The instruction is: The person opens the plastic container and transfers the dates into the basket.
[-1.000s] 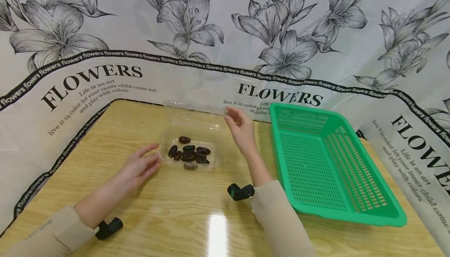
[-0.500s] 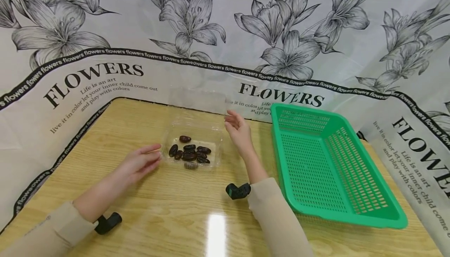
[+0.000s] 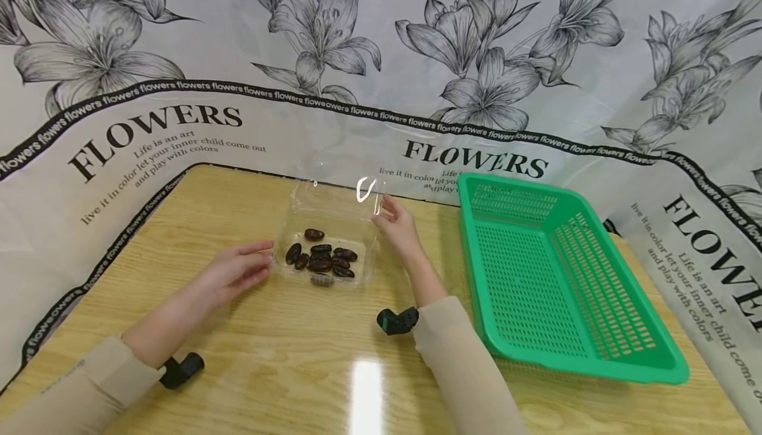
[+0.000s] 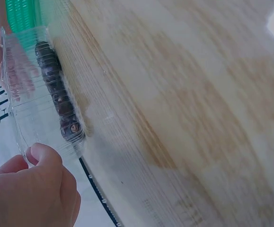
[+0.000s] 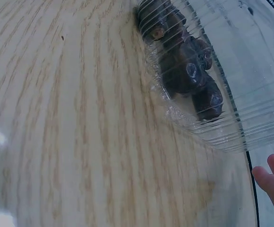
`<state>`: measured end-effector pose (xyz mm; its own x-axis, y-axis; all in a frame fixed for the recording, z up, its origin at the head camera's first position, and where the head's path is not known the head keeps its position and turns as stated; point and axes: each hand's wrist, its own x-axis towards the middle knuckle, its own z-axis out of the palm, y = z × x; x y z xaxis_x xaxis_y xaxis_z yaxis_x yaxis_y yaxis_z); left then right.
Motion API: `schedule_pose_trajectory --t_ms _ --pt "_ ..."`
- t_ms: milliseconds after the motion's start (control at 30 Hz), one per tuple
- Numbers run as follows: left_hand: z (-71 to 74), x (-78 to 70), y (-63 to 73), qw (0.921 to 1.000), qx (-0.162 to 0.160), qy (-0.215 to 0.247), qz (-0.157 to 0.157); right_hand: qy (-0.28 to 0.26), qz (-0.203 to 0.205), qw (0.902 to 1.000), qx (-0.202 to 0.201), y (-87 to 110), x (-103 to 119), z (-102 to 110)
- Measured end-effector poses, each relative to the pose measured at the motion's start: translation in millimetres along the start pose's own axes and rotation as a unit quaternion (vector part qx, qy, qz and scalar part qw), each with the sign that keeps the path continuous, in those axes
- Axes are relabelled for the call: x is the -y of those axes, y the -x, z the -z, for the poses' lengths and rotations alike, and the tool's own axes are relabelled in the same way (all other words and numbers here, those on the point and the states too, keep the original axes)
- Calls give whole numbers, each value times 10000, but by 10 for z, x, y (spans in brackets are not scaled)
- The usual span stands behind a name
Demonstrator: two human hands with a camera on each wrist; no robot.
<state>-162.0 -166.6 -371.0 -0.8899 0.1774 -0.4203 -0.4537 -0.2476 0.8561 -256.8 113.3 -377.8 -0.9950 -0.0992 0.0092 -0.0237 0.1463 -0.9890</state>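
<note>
A clear plastic box (image 3: 370,266) stands on the table with several dark dates (image 3: 320,262) inside. Its hinged lid (image 3: 336,198) is raised and tilts over the back of the box. My left hand (image 3: 235,270) holds the box's left side; in the left wrist view, thumb and forefinger (image 4: 47,153) pinch near its clear edge. At the lid's right edge, my right hand (image 3: 401,230) grips with thumb and fingers. Only some fingertips (image 5: 264,177) show in the right wrist view, close below the clear plastic, so the hold itself is hidden there.
To the right stands a large green plastic basket (image 3: 488,289) with slotted sides. The wooden table (image 3: 309,369) meets a flower-printed cloth (image 3: 333,118) at the back and sides. Black wrist cameras (image 3: 397,320) jut from both cuffs.
The lid has swung up from lying back and now leans forward toward the box. My right hand has moved slightly down along with it. My left hand stays at the box's left side.
</note>
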Motion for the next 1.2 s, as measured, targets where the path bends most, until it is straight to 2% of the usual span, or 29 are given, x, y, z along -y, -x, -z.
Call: schedule_pose_trajectory --t_ms 167,367,567,667,800,900,1000,1067,1133,1200 --pt "-11 -6 -14 10000 58 -66 6 -230 -221 9995 22 -17 -28 -12" --pt "-7 -12 -13 9998 136 -167 13 -170 -325 9993 -49 -29 -21 -8" --pt "21 -23 -19 9994 257 -238 65 -72 -209 9984 -521 -28 44 47" --pt "33 -43 -49 9991 288 -292 72 -19 3 9983 -584 -32 140 73" --pt "43 -82 -91 9989 287 -371 19 103 134 9997 -157 -40 299 72" --pt "40 -112 -100 9987 258 -431 51 308 40 9974 646 -36 382 52" --pt "30 -133 -107 9986 258 -454 97 889 -13 9829 1613 -21 428 17" --pt "19 -144 -109 9987 270 -425 123 1591 141 9636 2143 -8 447 -25" --pt "6 -152 -108 9988 262 -393 146 2475 397 9350 2509 12 457 -86" --pt "0 -157 -104 9988 245 -391 161 3333 739 8995 2729 35 460 -166"
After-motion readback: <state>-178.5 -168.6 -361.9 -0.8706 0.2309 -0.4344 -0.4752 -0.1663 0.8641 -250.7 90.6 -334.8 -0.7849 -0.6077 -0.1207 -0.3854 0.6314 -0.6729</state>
